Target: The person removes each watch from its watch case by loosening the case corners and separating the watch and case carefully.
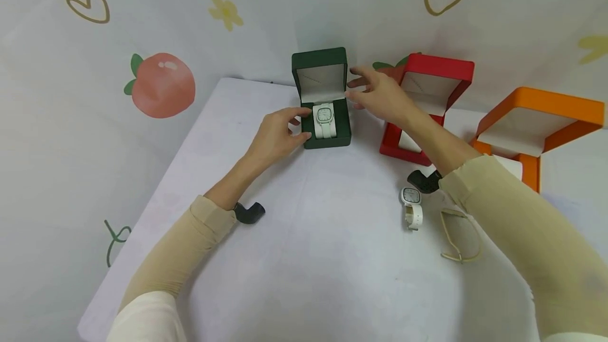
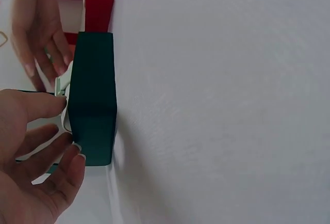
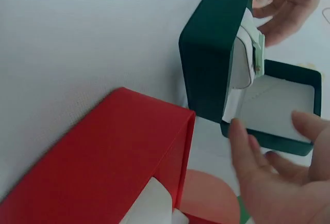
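A dark green watch box [image 1: 328, 143] stands with its lid raised at the back of the table. In it, a pale mint watch [image 1: 325, 115] is wrapped on a white cushion. My left hand [image 1: 280, 131] is at the box's left side, thumb and forefinger apart, fingertips right at the rim. The left wrist view shows the fingers [image 2: 36, 146] spread beside the green box and close to the watch. My right hand [image 1: 377, 91] hovers by the right edge of the raised lid [image 3: 294, 100], fingers spread and nothing held.
Right of the green box are an open red box [image 1: 406, 152] and an open orange box [image 1: 531, 170], each with a white cushion. A white-strapped watch [image 1: 411, 207] and a thin beige-gold strap-like loop [image 1: 458, 256] lie nearer. A patterned cloth [image 1: 256, 57] hangs behind the table.
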`<state>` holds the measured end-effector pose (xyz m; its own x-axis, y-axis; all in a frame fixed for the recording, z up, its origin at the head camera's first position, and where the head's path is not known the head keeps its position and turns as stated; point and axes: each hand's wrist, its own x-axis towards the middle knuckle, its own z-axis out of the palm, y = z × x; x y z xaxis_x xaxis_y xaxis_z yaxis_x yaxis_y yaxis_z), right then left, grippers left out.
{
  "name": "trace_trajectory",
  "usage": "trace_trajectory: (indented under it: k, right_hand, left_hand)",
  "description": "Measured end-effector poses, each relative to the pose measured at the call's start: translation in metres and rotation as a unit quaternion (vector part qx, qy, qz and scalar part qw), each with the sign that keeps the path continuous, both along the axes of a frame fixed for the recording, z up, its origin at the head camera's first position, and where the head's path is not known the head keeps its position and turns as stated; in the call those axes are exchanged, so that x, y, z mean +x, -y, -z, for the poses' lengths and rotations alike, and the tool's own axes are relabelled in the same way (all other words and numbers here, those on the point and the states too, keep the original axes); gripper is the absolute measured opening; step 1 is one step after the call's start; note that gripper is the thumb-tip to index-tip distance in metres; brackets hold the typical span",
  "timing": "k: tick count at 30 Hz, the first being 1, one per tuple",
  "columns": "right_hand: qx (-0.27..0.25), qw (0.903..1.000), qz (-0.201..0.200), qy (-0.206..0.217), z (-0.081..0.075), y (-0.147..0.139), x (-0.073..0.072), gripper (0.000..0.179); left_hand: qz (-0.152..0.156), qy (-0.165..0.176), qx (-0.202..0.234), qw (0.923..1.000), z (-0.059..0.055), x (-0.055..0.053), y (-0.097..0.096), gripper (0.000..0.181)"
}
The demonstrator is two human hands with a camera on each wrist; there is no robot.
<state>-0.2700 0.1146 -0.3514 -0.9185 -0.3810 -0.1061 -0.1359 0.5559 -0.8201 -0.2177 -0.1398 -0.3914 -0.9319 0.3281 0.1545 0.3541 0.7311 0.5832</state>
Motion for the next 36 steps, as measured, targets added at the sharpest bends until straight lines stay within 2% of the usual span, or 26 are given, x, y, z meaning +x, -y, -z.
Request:
trace_trajectory:
  k: [10, 21, 27, 36]
  right_hand:
    - [0.036, 0.9989, -0.026, -0.01, 0.0, 0.002, 0.008, 0.058]
    - [0.037, 0.998, -0.051, -0.004, 0.004, 0.008, 0.013, 0.057]
    - [0.055, 0.9968, -0.058, -0.004, 0.008, 0.009, 0.012, 0.057]
    - [0.109, 0.9908, -0.08, -0.012, 0.014, 0.017, 0.005, 0.064]
  left_hand:
    - [0.004, -0.004, -0.025, 0.9997, -0.002, -0.006, -0.003, 0.052]
    - [0.011, -0.005, -0.028, 0.9995, -0.001, -0.011, -0.005, 0.056]
    - [0.009, 0.017, -0.008, 0.9998, 0.003, -0.015, -0.004, 0.059]
    - [-0.012, 0.055, 0.027, 0.9981, 0.007, -0.019, -0.001, 0.062]
